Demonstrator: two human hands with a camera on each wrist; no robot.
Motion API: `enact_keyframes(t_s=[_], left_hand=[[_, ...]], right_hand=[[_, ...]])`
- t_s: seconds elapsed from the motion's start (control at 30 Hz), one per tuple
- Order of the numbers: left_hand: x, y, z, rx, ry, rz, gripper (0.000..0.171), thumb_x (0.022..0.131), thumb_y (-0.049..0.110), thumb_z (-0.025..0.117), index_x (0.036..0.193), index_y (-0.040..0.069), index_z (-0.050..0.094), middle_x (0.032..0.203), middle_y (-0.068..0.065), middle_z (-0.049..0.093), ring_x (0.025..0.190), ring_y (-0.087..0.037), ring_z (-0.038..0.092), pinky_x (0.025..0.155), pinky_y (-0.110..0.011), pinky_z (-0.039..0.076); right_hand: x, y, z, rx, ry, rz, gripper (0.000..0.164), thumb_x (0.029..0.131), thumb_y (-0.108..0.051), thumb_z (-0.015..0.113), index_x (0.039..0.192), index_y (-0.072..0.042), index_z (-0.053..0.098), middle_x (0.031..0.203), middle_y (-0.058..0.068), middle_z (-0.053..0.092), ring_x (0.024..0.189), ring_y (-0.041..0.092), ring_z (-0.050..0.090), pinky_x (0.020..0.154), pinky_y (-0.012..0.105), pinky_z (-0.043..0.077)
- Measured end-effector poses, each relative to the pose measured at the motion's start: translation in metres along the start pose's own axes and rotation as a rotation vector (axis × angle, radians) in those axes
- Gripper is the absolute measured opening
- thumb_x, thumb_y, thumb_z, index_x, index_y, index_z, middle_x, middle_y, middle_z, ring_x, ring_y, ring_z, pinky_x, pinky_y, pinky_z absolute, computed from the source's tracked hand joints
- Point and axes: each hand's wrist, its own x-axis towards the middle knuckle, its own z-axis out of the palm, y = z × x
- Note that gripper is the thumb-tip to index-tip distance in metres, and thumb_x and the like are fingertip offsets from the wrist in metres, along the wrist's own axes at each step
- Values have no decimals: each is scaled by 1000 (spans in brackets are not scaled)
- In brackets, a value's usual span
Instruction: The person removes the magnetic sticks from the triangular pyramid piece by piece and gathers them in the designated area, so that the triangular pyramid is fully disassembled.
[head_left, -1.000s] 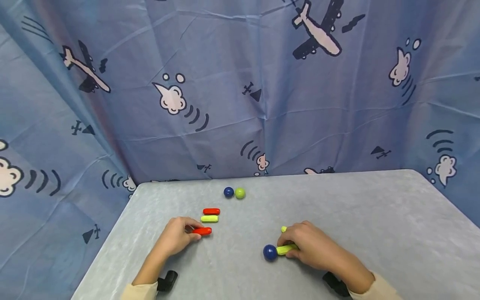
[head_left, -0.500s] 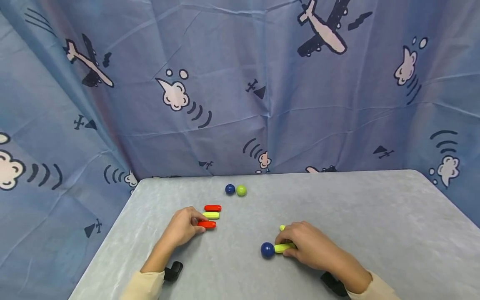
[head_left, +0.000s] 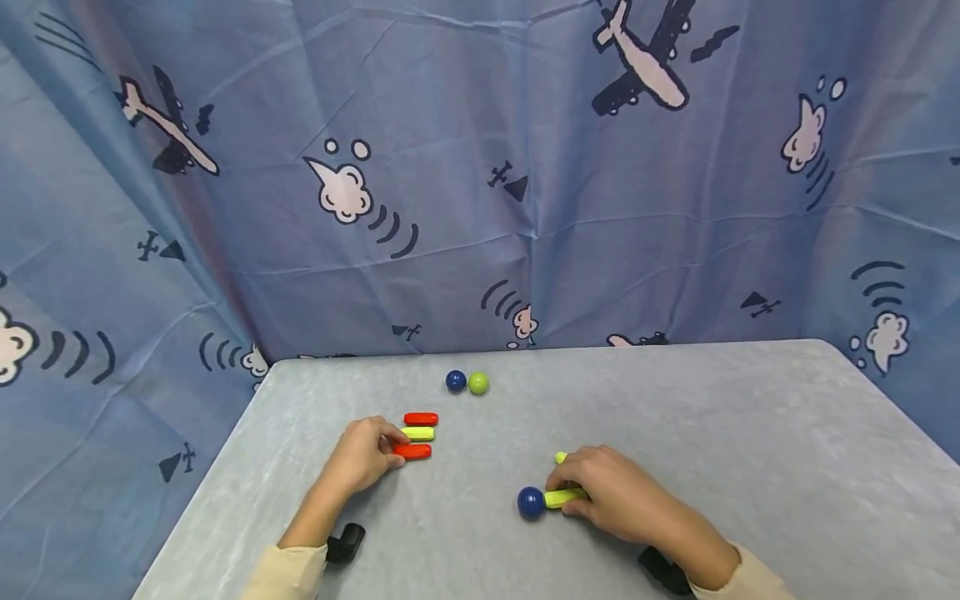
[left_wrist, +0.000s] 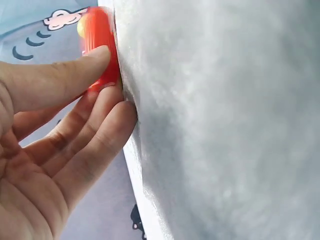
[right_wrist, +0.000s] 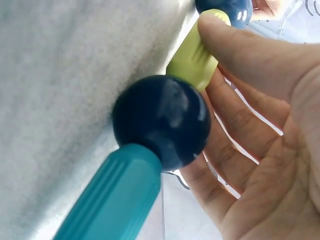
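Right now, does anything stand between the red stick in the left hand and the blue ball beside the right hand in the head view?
Nothing visible does: only grey tabletop shows between the red stick, pinched by the left hand, and that blue ball.

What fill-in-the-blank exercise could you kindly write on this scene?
1. The person's left grip holds a ridged, plastic-looking rod coloured ____.
2. In the head view, the glossy dark blue ball near the far edge of the grey table sits to the ____ of a lime-green ball.
3. In the right wrist view, the teal ridged rod meets a glossy dark blue ____.

Missing words: red; left; ball.
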Motion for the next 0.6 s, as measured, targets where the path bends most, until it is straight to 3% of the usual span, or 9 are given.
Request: enact_keyframes(t_s=[0.17, 0.6], left_hand=[[-2, 0, 0, -1, -18, -14, 20, 76, -3, 81, 90, 11, 78, 90, -1, 66, 73, -10, 59, 65, -26, 48], [-2, -1, -1, -4, 20, -11, 21, 76, -6, 79, 88, 11, 77, 89, -2, 67, 71, -9, 59, 63, -25, 48]], right_hand=[[-1, 0, 0, -2, -6, 4, 19, 79, -20, 82, 95, -27, 75, 91, -19, 68, 88, 2, 62, 80, 35, 51], [1, 1, 1, 14, -7, -8, 19, 79, -20, 82, 95, -27, 75, 90, -19, 68, 85, 1, 61, 77, 32, 50]])
